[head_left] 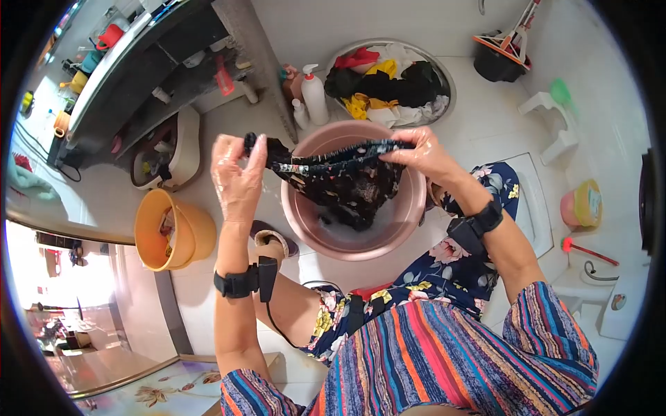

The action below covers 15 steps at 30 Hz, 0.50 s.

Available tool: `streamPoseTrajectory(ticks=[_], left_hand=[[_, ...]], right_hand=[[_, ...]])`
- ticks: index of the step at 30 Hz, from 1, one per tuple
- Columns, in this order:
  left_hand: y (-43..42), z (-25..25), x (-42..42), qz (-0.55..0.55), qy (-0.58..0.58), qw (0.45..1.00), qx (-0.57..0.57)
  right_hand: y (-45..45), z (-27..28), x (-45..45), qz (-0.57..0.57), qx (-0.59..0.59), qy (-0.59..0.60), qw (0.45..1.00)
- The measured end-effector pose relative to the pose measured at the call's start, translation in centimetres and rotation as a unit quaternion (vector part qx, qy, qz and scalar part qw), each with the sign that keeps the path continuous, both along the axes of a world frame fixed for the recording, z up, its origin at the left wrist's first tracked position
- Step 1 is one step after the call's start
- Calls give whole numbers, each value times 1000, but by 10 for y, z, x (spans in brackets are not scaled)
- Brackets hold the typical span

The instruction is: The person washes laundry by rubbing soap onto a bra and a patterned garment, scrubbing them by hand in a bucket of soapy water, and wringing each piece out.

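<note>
A wet dark garment (347,182) with small light patterns and an elastic waistband is stretched between my hands. My left hand (238,170) pinches one end of the band, beyond the basin's left side. At the other end, my right hand (422,154) grips the band between thumb and fingers over the basin's right rim. The garment hangs in folds above the pink basin (295,218), its lower part close to the cloudy water (385,225). Whether it touches the water I cannot tell. Both hands look wet.
A metal tub (452,97) of mixed clothes stands behind the basin. White pump bottles (314,97) are beside it. Yellow buckets (170,232) stand to the left, a white stool (551,125) and a black mop bucket (496,68) to the right. A floor toilet (533,201) lies right.
</note>
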<state>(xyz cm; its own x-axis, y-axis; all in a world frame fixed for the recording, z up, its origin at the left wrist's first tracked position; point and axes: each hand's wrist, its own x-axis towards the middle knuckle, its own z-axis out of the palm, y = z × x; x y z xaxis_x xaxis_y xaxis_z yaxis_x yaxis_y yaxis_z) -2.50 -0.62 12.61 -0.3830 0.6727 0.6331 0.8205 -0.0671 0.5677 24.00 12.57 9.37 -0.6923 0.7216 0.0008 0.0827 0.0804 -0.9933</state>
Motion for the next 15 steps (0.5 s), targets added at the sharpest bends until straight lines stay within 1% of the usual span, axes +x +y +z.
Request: streamPoseTrajectory(ticks=[2,4,5,6,7,8,9,10,11,12,13,14,15], left_hand=[[7,24,4,-33,-60,995,77],[13,59,16,-54,-163,976,134],[17,72,23,-81,-286,940,167],[22,82,32,-106,-402,887,202],[30,86,43,-82,-377,900,204],[35,74,36,-60,-247,957,140],[37,57,44,-46,-245,967,54],[45,34,56,-151,-288,945,27],[47,11,68,-211,-338,915,-70],[52,-14,64,-152,-294,926,-181],[57,-51,54,-170,-370,890,-206],[55,-67,50,-156,-399,873,-233],[50,-83,47,-139,-428,854,-261]], right_hand=[[0,29,-4,3,52,70,996],[-3,54,-15,2,51,206,977],[-5,67,-18,2,44,202,978],[-7,82,-22,4,-56,251,966],[-7,89,-28,5,-155,296,943],[-6,81,-39,6,-158,293,943],[-5,66,-52,40,-83,256,962],[-1,45,-58,87,-22,213,973],[3,24,-64,130,44,174,975],[4,18,-65,183,-38,45,981],[7,-23,-76,177,-103,91,975],[16,-55,-77,129,-24,-79,988],[22,-108,-87,107,-27,-79,991]])
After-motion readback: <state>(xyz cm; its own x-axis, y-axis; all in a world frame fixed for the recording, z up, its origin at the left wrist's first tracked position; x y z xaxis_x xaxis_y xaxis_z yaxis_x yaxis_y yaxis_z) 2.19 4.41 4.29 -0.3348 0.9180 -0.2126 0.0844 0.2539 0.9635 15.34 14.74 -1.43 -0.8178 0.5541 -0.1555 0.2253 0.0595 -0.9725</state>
